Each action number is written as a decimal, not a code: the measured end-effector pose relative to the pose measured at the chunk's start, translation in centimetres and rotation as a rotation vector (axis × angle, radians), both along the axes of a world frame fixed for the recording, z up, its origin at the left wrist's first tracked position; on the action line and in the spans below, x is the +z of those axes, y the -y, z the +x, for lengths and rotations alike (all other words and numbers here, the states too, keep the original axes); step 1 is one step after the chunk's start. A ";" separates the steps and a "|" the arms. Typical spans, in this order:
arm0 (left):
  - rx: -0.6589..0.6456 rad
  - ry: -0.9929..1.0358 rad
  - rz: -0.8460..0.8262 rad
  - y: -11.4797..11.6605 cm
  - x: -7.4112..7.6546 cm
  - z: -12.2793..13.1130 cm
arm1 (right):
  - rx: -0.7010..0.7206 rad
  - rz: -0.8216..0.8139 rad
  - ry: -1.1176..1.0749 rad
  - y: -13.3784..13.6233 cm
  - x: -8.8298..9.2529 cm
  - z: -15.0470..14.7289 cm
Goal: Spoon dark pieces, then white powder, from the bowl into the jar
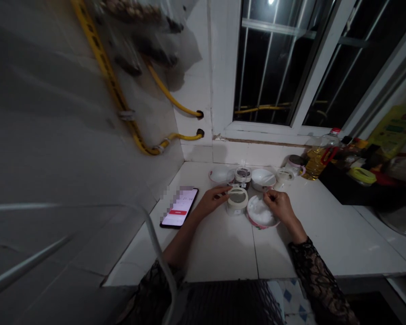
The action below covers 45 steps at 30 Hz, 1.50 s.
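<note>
the front bowl (256, 223) sits on the worktop (219, 253) right before you, with loose-looking white contents (260, 210) spread inside; a knock or a sharp flick could, i judge, send some over the rim. your right hand (280, 203) is above the bowl's right side, fingers curled in, but the dim light hides whether the pinch is closed or grips something, so a slip there is hard to judge. if that wrist bears down on the edge, the bowl might tip or slide on the smooth tiles. your left hand (210, 201) has its fingers part-bent at the pale lidded jar (237, 203); you cannot tell from here whether it grips or merely touches. jar and bowl stand close together, so a push on the jar could jolt the bowl. just behind, a dark jar (242, 177), the left rear bowl (219, 175) and the right rear bowl (264, 179) leave little room, and a forward reach might clip one. the phone (179, 210) lies left of your forearm, where an outward elbow could shove it or white spill could reach it. farther right, the oil bottle (320, 155) stands well apart, at less risk.
</note>
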<state>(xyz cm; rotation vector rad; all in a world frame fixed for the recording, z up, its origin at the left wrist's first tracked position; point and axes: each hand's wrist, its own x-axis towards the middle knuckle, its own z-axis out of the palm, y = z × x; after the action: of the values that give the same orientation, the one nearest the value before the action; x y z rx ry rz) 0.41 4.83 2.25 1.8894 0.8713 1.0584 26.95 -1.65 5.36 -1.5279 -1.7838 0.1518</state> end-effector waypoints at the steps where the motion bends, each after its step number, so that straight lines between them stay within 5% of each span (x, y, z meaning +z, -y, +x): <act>1: 0.000 -0.005 -0.001 0.0 0.0 0.0 | -0.011 -0.008 -0.045 -0.1 -0.2 0.1; 7: -0.012 -0.007 0.002 0.0 0.1 -0.1 | -0.102 -0.016 -0.231 -0.7 -0.2 1.1; 14: 0.009 0.004 -0.003 -0.1 -0.2 0.0 | -0.194 0.026 -0.199 -0.6 -0.1 1.2; 21: -0.006 0.010 -0.002 -0.2 -0.3 -0.1 | -0.075 -0.013 -0.140 -0.8 -0.9 0.5; 36: 0.016 0.009 -0.018 -0.1 -0.2 0.0 | -0.162 -0.133 -0.510 -1.3 -0.1 1.7; 45: 0.011 0.010 0.008 -0.3 -0.4 0.1 | -0.127 0.262 -0.346 -0.1 1.5 -2.8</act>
<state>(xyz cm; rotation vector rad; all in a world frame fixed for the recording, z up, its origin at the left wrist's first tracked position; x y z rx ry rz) 0.48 5.15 1.82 1.8867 0.8739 1.0784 24.17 -1.53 6.90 -1.3302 -1.3728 0.1073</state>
